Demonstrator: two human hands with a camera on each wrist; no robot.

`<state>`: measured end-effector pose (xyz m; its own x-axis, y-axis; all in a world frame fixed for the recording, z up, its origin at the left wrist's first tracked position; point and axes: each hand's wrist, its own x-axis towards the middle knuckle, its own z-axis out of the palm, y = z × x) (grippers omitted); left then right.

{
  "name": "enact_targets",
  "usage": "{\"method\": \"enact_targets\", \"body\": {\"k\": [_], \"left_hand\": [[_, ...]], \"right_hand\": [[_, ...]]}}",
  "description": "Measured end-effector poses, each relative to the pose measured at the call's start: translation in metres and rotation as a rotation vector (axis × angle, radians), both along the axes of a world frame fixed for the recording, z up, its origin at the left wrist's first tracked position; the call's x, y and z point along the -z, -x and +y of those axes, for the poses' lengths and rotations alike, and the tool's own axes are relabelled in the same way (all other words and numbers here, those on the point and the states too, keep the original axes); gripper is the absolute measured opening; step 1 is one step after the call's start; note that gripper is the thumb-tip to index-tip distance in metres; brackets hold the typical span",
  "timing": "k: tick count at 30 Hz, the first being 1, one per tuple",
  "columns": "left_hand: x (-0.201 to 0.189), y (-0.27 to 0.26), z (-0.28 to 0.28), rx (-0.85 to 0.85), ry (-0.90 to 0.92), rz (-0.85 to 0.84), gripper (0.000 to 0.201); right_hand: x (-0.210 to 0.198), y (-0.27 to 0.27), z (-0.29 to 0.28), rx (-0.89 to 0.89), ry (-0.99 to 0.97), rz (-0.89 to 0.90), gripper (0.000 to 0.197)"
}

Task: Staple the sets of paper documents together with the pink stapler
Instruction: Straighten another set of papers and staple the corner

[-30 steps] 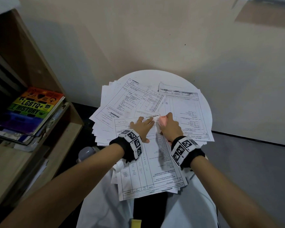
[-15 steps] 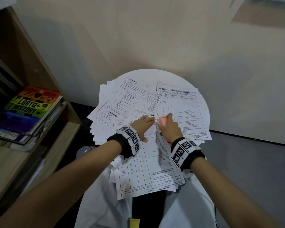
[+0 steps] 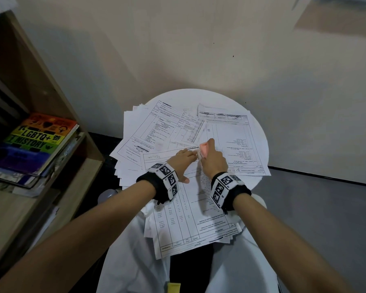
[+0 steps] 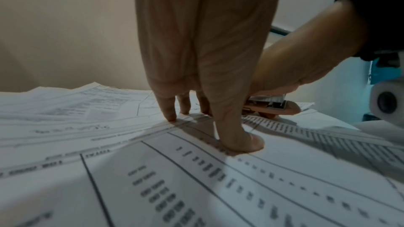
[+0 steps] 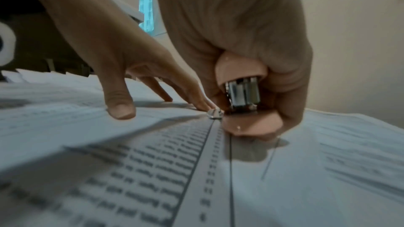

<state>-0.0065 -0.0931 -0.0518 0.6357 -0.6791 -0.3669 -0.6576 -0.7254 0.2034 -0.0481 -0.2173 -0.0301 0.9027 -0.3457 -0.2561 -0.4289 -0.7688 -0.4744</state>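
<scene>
Gripping the pink stapler (image 5: 242, 96), the right hand (image 3: 215, 160) curls its fingers round the body and sets it at the far corner of the near set of papers (image 3: 188, 225); the wrist view is blurred, so whether the sheets sit inside the stapler's mouth is unclear. The left hand (image 3: 181, 160) lies open, fingertips (image 4: 170, 116) and thumb pressing the same set flat just beside the stapler. More printed sheets (image 3: 156, 127) are spread across the round white tabletop (image 3: 260, 142).

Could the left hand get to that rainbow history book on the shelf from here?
Probably yes: the left hand only presses the paper set, and the book lies uncovered on that side.
</scene>
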Motion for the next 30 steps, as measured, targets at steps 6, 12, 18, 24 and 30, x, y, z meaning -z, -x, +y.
{"method": "enact_targets", "body": {"k": [6, 12, 18, 24, 30], "left_hand": [[0.0, 0.003, -0.002, -0.015, 0.035, -0.025, 0.095], [-0.004, 0.005, 0.002, -0.026, 0.12, -0.013, 0.082], [-0.005, 0.006, 0.003, -0.026, 0.136, -0.01, 0.081], [-0.01, 0.006, 0.005, -0.019, 0.128, 0.008, 0.084], [-0.016, 0.004, 0.006, -0.009, 0.111, 0.08, 0.085]], "right_hand": [[0.003, -0.004, 0.005, 0.024, -0.006, -0.016, 0.052], [0.002, -0.013, 0.008, 0.08, -0.04, -0.02, 0.05], [0.002, -0.019, 0.007, 0.065, -0.039, -0.035, 0.05], [0.002, -0.021, 0.001, 0.083, -0.134, -0.08, 0.05], [-0.012, -0.02, -0.01, 0.104, -0.151, -0.147, 0.042]]}}
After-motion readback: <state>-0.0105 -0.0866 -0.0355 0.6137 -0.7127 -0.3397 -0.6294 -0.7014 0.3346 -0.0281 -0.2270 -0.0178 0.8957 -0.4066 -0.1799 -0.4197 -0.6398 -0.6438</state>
